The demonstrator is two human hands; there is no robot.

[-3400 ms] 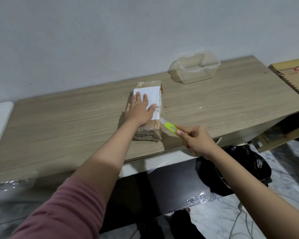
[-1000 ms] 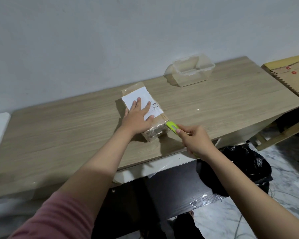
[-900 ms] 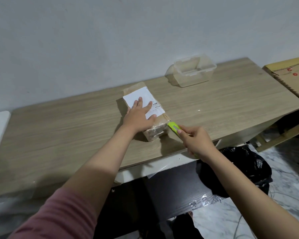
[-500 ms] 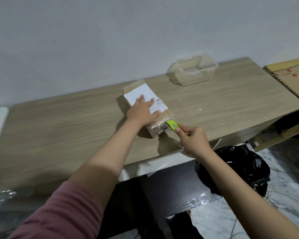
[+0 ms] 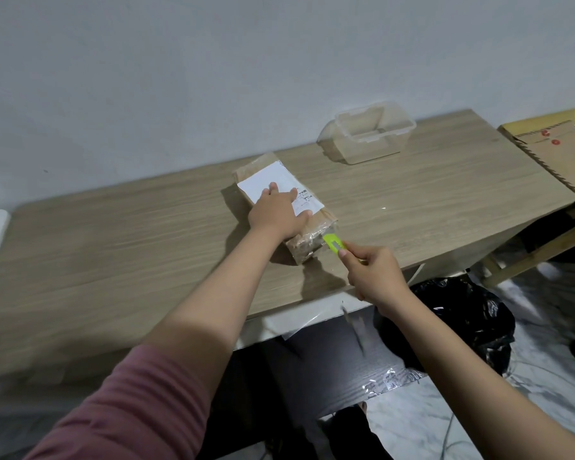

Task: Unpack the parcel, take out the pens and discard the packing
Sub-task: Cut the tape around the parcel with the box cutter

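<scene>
Since the earlier frames the parcel (image 5: 284, 207) had been turned from lying roughly square to the wall to lying slantwise, its near end swung toward the right hand (image 5: 372, 272), and the cutter (image 5: 334, 244) had closed in from just short of the side edge to touching that taped near corner.

Nearest the person, the right grip was curled round the yellow-green cutter, thumb on top, with its tip against the clear tape at the parcel's near end. Whether the blade was already in the tape could not be told. Just beyond, the left hand (image 5: 278, 212) lay flat on the parcel, fingers straight across the white label (image 5: 263, 184), pressing it down on the surface (image 5: 113, 254). The parcel sat sealed near the front middle of the surface; no pens showed, so the task looked barely begun.

Judging from this, the main risk was the blade skidding off the slick tape toward the left thumb, which lay close to the cut line. Too deep a cut might score the pens inside. Light pressure from the flat hand could also let the parcel twist away.

Farther back stood a clear plastic tub (image 5: 372, 134) by the wall, and a black bin bag (image 5: 462, 313) waited below the front edge at the right.
</scene>
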